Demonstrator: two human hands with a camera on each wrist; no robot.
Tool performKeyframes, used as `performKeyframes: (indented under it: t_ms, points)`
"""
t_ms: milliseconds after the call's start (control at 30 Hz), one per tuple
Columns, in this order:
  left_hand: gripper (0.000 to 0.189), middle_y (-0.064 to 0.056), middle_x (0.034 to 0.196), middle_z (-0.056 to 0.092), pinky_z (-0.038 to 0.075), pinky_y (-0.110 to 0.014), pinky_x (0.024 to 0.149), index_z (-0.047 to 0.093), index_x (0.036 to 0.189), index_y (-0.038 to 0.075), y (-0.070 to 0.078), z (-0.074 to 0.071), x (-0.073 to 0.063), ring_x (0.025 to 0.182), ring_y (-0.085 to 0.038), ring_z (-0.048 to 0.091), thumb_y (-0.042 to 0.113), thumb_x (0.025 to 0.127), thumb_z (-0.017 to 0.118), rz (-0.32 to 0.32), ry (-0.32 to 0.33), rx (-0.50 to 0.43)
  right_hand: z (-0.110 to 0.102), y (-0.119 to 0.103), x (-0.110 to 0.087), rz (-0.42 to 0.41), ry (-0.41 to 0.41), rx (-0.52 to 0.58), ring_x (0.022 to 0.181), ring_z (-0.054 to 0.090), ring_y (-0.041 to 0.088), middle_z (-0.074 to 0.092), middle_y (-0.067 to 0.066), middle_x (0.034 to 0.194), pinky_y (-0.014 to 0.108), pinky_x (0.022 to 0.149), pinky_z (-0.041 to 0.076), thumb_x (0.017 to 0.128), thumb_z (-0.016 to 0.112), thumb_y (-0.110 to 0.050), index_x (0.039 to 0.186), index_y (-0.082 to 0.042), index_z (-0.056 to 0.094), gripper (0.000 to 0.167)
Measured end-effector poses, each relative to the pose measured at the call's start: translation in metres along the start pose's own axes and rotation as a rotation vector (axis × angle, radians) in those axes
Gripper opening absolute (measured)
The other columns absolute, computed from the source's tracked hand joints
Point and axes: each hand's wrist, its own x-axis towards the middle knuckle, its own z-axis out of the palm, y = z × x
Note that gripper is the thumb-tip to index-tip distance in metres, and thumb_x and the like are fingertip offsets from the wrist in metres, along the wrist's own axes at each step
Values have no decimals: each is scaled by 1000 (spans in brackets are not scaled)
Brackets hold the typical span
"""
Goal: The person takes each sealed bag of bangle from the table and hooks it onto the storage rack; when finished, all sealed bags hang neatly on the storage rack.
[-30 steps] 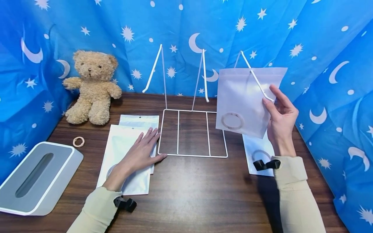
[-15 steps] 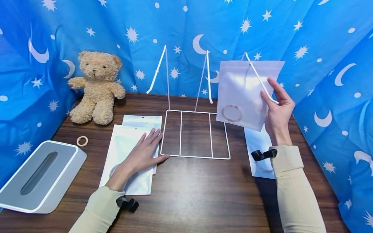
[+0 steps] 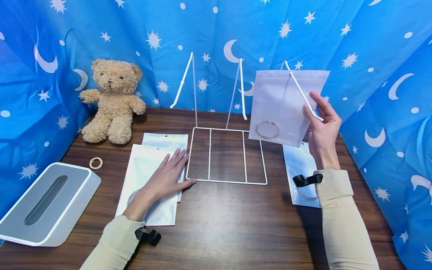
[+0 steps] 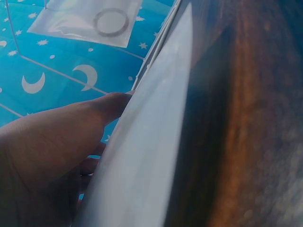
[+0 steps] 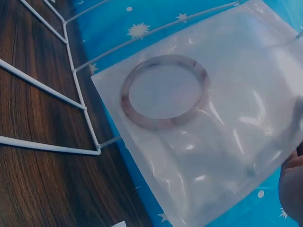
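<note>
A translucent zip bag (image 3: 285,101) with a reddish-brown bangle (image 5: 164,93) inside hangs on the rightmost hook of a white wire rack (image 3: 226,182). My right hand (image 3: 325,131) is at the tip of that hook, thumb and index finger on either side of the rod, fingertips right at the bag's right part. In the right wrist view only part of that hand shows beside the bag. My left hand (image 3: 165,180) lies flat over two overlapping white bags (image 3: 160,212) on the table, its thumb by the rack's front left corner.
Another white bag (image 3: 297,157) lies under the right forearm. A teddy bear (image 3: 113,99) sits back left, with a small wooden ring (image 3: 96,163) and a grey-white tissue box (image 3: 50,204) nearer. The rack's left hook (image 3: 182,81) and middle hook (image 3: 242,90) jut forward.
The bag has slid back along the right hook, and its lower edge has swung slightly. The right hand has moved back along the hook with it. The left hand stays put.
</note>
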Motion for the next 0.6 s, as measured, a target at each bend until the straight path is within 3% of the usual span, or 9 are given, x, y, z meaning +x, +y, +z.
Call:
performKeyframes:
  t_ms: [200,333,467,600]
  points:
    - [93,-15,159,24,10,-49,117,34,151,1,1,0,0,147,-30,14,66,88,57,7,-1,0,-11,-6,-6,35,-77,26,125,50,31,57,20,133,32,99,47,85,71,3,127,8,61,43]
    - [93,-15,159,24,10,-49,117,34,151,1,1,0,0,147,-30,13,65,89,56,7,-8,-4,-21,-14,-13,23,-70,-27,122,54,30,57,19,134,35,103,44,89,69,-3,128,7,61,41]
    - [93,-14,159,23,9,-49,118,33,152,2,1,-1,0,148,-29,12,66,89,55,-4,-22,-7,-33,-25,-22,-7,-4,-203,120,58,26,60,16,131,32,103,43,91,69,-9,127,2,64,38]
    - [92,-14,160,23,9,-48,118,33,152,2,3,-1,0,148,-29,12,66,89,56,-7,-23,-9,-49,-33,-37,47,77,-545,113,61,17,64,8,127,22,94,47,93,68,-16,127,-6,66,35]
